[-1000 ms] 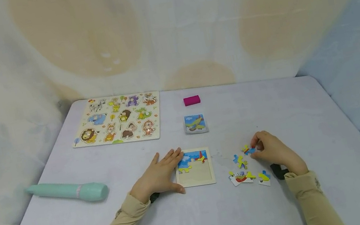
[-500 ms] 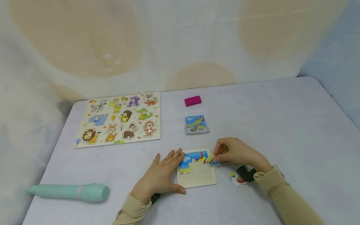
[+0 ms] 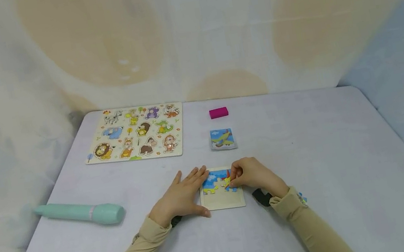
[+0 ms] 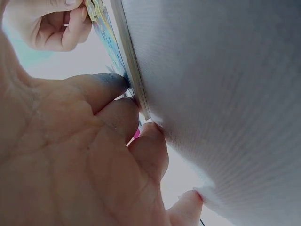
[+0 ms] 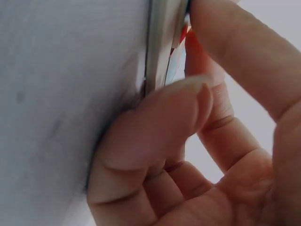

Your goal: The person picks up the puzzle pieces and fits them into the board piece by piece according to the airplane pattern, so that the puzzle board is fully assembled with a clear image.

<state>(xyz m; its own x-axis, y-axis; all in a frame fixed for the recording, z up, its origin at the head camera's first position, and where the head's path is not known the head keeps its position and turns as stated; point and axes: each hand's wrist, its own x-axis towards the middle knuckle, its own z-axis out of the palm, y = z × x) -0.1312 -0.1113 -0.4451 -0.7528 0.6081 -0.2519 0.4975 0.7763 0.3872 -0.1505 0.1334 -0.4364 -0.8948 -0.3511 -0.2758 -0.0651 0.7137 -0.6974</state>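
A small square jigsaw tray (image 3: 221,201) with a pale wooden rim lies in front of me, its upper part filled with blue and yellow pieces. My left hand (image 3: 181,195) rests at the tray's left side, fingers spread; in the left wrist view its fingertips touch the tray's edge (image 4: 134,75). Over the tray's right side, my right hand (image 3: 253,176) pinches a yellow-and-blue puzzle piece (image 3: 227,184), partly covered by the fingers. In the right wrist view the fingers (image 5: 146,127) are at the tray edge (image 5: 159,52). My right forearm hides most of the loose puzzle pieces (image 3: 302,198).
Behind the tray lie a small airplane picture card (image 3: 222,139) and a magenta block (image 3: 218,112). An animal puzzle board (image 3: 134,133) lies at the back left. A mint-green, microphone-shaped object (image 3: 81,212) lies left of my left hand.
My right hand has moved left from the loose pieces to the tray, carrying a puzzle piece. My left hand has stayed at the tray's left edge.
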